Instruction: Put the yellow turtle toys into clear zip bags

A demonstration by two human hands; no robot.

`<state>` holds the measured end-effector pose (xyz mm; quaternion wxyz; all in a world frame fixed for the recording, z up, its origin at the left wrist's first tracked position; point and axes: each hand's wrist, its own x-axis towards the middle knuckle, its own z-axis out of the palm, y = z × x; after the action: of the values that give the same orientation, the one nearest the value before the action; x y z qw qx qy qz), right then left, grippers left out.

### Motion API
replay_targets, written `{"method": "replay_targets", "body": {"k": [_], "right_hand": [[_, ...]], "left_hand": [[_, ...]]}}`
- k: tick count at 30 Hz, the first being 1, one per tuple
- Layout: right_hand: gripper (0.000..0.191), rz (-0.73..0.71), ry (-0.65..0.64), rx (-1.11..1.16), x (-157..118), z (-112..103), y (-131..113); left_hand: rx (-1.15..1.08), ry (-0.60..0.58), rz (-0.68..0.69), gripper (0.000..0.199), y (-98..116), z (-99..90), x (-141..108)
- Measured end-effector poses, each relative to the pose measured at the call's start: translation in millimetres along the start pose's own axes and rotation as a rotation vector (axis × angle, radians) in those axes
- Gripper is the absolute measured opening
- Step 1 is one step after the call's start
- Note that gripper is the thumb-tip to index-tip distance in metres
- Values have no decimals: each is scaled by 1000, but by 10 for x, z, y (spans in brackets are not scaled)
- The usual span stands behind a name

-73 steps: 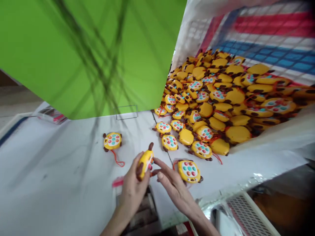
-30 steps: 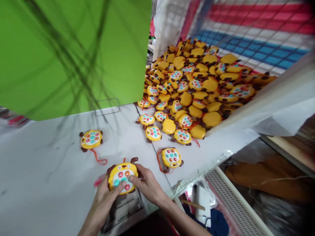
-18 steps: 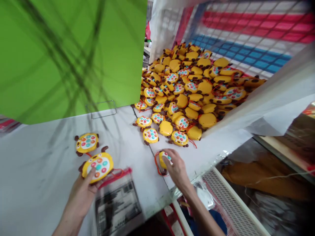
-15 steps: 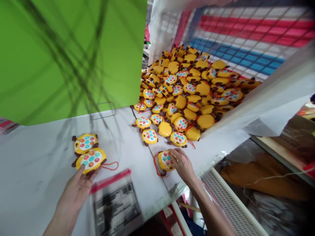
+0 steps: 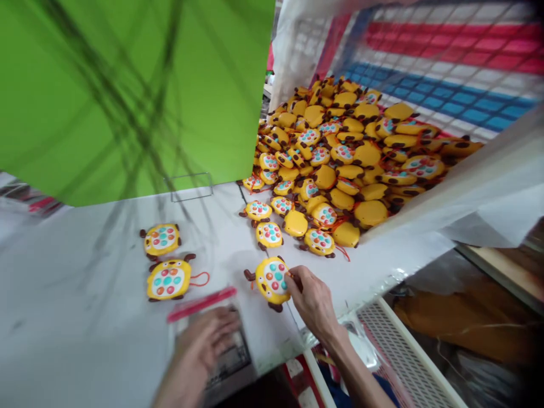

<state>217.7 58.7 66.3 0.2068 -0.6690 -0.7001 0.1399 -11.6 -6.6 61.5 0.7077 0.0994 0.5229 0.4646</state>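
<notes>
Between the fingertips of my right hand (image 5: 312, 297) is the edge of a yellow dog-shaped pop toy (image 5: 273, 281) with brown ears and feet and coloured round buttons, its button side up. My left hand (image 5: 204, 345) is smeared by motion over a clear zip bag (image 5: 227, 362) with a pink seal strip; whether its fingers touch the bag I cannot tell. To the left on the white table lie two more such toys, an upper toy (image 5: 162, 240) and a lower toy (image 5: 169, 280) with an orange cord loop.
A large pile of the same toys (image 5: 325, 175) spills from a white-lined mesh crate (image 5: 442, 85) at the back right. A green panel (image 5: 127, 102) stands at the back left, near a thin wire frame (image 5: 191, 187). Below the table's right edge is a white perforated basket (image 5: 408, 351).
My left hand has let go of the lower left toy and moved right over the bag. The toy at my right hand has turned, its ear now pointing left. The view has shifted slightly.
</notes>
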Motion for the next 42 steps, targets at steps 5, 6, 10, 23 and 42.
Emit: {"method": "replay_targets", "body": {"k": [5,6,10,23,42], "right_hand": [[17,-69,-61,276,-244,259,-512],[16,-107,-84,331,-285,286,-566],[20,-90,-100,590,-288,275,-589],[40,168,-428,1147,-348,546,-793],[33,100,-456,1014,-343,633,-892]], "left_hand": [[-137,-9,166,47,-225,502,77],[-149,26,209,45,-184,477,94],[-54,-49,131,38,56,166,87],[-90,91,260,56,-131,96,-15],[342,116,267,60,-32,-77,-49]]}}
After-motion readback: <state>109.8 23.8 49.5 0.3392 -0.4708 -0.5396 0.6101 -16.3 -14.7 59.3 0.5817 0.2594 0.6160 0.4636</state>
